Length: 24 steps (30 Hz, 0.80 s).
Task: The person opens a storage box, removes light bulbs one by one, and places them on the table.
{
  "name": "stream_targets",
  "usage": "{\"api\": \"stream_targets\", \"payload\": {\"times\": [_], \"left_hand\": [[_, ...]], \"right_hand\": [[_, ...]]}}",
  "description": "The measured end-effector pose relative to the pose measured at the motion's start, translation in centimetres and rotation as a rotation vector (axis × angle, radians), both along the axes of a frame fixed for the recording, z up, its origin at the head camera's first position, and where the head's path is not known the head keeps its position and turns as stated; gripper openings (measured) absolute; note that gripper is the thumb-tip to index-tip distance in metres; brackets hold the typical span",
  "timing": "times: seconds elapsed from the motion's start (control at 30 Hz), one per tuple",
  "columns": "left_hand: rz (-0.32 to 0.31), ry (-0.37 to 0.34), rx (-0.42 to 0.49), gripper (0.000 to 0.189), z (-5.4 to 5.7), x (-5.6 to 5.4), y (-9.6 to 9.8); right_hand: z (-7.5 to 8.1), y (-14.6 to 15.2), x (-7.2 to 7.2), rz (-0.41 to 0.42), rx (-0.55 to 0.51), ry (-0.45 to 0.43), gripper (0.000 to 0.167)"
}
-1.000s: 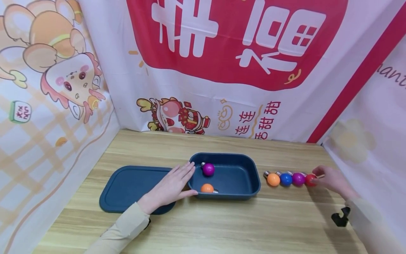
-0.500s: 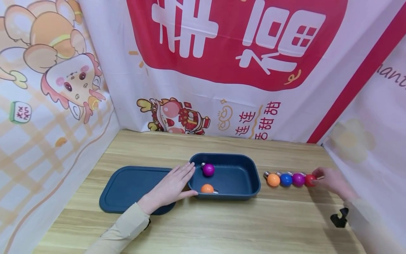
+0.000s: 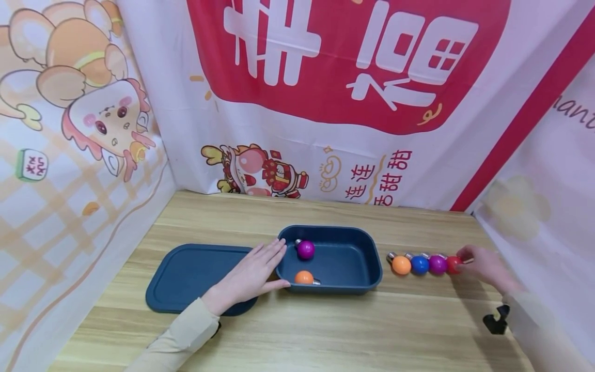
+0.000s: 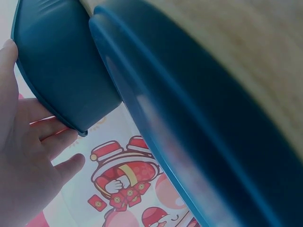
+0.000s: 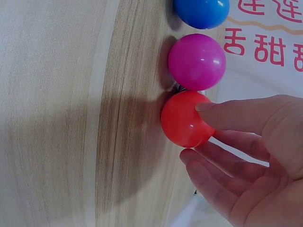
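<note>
My left hand (image 3: 251,269) rests on the left rim of a dark blue rectangular box (image 3: 344,287), fingers straight. In the left wrist view its fingertips lie along the box's rim. Inside the box are a purple bulb (image 3: 306,250) and an orange bulb (image 3: 304,277), both toward the left end. At the right, my right hand (image 3: 485,266) pinches a red light bulb (image 5: 183,118) between thumb and fingers. This bulb ends a row on the table, beside a purple bulb (image 5: 197,61), a blue bulb (image 3: 420,265) and an orange bulb (image 3: 401,265).
A flat dark blue lid (image 3: 192,274) lies left of the box, partly under my left forearm. The wood-grain table (image 3: 344,330) meets printed cloth walls (image 3: 325,113) at the back and both sides.
My right wrist has shifted slightly left, its fingers staying at the red bulb. The left hand, the box and the other bulbs hold their places.
</note>
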<state>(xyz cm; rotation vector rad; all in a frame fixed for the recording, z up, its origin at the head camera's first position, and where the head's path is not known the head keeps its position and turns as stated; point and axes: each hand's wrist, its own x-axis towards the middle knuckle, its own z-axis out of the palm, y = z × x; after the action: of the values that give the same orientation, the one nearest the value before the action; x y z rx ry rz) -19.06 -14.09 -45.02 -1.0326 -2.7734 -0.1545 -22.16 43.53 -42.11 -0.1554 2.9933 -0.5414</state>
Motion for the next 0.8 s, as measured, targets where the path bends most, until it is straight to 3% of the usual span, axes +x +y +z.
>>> {"api": "stream_targets", "payload": {"times": [0.3,0.6,0.8], "left_hand": [[0.000,0.002,0.004,0.089,-0.08,-0.01,-0.06],[0.001,0.007,0.002,0.088,-0.09,-0.01,0.01],[-0.001,0.012,0.001,0.088,-0.07,-0.01,0.01]], "right_hand": [[-0.17,0.28,-0.23,-0.021,-0.007,-0.027,0.036],[-0.14,0.45,-0.05,0.009,-0.011,0.042,0.033],[0.03,0.40,0.05,0.010,-0.036,0.028,0.031]]}}
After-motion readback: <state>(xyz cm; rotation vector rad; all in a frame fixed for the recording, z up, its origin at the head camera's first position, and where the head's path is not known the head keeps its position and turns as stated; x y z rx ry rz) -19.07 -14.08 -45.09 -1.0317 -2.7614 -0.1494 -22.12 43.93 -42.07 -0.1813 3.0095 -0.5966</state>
